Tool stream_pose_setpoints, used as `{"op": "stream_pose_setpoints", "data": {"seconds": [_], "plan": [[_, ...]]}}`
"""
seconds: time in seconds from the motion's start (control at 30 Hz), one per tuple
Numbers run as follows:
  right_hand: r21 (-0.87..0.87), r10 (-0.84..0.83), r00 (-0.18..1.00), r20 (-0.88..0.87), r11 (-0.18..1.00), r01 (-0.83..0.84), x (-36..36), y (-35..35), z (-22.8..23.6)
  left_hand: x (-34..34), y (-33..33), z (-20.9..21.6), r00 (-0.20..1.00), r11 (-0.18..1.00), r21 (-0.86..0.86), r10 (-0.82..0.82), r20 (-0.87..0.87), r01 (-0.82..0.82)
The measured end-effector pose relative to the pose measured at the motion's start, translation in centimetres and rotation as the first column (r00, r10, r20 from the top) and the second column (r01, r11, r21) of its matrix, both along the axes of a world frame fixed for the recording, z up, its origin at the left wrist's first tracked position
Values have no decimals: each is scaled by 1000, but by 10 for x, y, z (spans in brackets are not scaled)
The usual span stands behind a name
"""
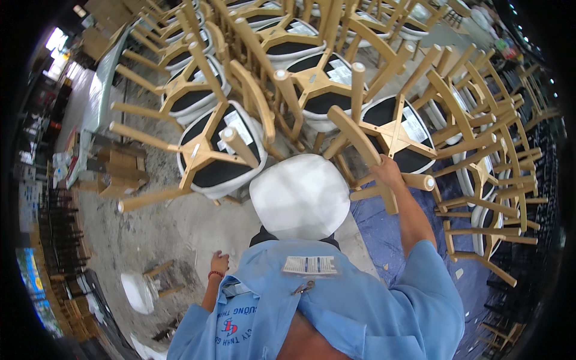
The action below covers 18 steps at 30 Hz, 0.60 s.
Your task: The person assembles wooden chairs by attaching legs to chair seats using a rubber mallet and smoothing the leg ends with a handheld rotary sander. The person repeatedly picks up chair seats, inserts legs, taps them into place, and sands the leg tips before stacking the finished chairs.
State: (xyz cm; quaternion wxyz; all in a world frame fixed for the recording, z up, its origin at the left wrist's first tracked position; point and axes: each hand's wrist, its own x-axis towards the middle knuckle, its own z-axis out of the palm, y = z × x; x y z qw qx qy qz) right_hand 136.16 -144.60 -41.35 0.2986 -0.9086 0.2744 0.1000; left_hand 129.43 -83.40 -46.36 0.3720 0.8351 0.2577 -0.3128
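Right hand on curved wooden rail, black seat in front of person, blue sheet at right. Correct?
No: the seat in front is white, not black, per the head view. The right hand is on the curved wooden rail, and the blue sheet is at right.

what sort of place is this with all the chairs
Probably a furniture workshop or storeroom: many upturned wooden chairs crowd together, a cardboard box sits off to the left, and a blue sheet covers part of the grey floor.
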Motion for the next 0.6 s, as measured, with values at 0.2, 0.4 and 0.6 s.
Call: {"op": "stream_pose_setpoints", "data": {"seconds": [0.2, 0.4, 0.6], "plan": [[-34, -95, 995, -7, 995, 94, 18, -8, 0, 48, 7, -8, 997, 997, -80, -26, -74, 20], [-119, -67, 993, 95, 990, 79, 17, -18, -25, 57, 1, -27, 911, 898, -189, 361, -200, -398], [-6, -134, 987, 89, 991, 135, 10, -26, -30, 54, -7, -35, 916, 905, -183, 349, -196, -384]]}}
